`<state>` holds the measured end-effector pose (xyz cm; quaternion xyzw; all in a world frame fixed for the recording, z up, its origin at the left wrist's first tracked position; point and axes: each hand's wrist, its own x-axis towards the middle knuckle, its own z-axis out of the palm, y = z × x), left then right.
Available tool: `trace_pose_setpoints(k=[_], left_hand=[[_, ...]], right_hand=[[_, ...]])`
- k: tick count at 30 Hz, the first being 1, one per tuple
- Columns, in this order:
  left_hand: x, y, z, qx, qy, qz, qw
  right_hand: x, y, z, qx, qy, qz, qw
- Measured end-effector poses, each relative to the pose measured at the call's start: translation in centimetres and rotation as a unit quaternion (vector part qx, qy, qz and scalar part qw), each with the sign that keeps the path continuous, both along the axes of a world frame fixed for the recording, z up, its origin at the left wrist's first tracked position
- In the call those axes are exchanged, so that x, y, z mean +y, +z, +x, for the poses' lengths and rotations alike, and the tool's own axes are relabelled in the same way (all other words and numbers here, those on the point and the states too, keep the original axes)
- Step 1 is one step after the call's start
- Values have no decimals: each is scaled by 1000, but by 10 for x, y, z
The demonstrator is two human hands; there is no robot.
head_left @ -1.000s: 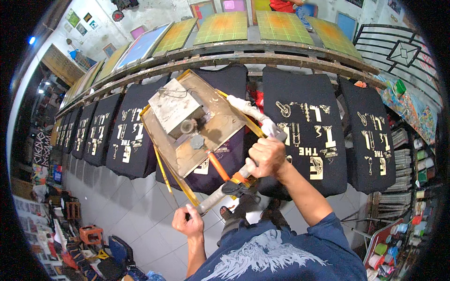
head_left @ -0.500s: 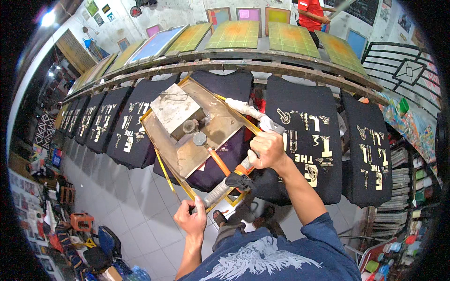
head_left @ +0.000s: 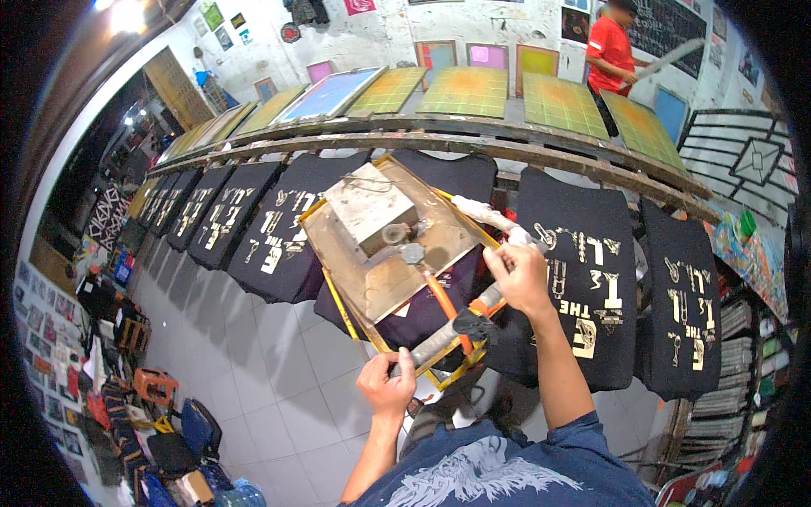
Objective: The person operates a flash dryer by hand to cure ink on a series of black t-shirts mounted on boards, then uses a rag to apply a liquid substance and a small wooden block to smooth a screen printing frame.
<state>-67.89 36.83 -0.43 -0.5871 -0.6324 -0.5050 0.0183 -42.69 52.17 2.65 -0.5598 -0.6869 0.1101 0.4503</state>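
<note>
A heat press with a flat metal plate [head_left: 367, 291], a pale metal box [head_left: 372, 198] on top and a yellow frame [head_left: 342, 308] lies over a black T-shirt [head_left: 448, 173] in front of me. Along its near side runs a grey-wrapped handle bar [head_left: 429, 349] with orange sections. My left hand [head_left: 387, 384] is closed round the bar's left end, thumb up. At the other end my right hand [head_left: 517, 277] is closed round the bar, its fingertips partly hidden. A white-wrapped cable [head_left: 481, 213] leads from the frame past my right hand. An orange lever [head_left: 440, 296] rises between my hands.
Black printed T-shirts hang in a row on both sides, one [head_left: 574, 279] close by my right forearm. Behind runs a wooden rail [head_left: 473, 135] with screen frames [head_left: 465, 91] leaning beyond. A person in red [head_left: 610, 55] stands at the back. Lower left are stools [head_left: 157, 384] and clutter.
My view has shifted, so the scene sits lower and further right. Both hands stay on the bar, and the press keeps about its place over the shirt. The person in red has lowered the long board.
</note>
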Motion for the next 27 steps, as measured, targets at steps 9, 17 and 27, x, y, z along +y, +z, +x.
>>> trace_pose_setpoints(k=[9,17,27], left_hand=[[-4,21,-19,37,-141,-110,983],[2,18,-42,29,-280,-110,953],[8,-2,-44,61,-288,-62,954]], right_hand=[[23,6,-40,-102,-164,-96,977],[25,-2,-37,-95,-198,-91,971],[34,-8,-31,-70,-217,-112,967]])
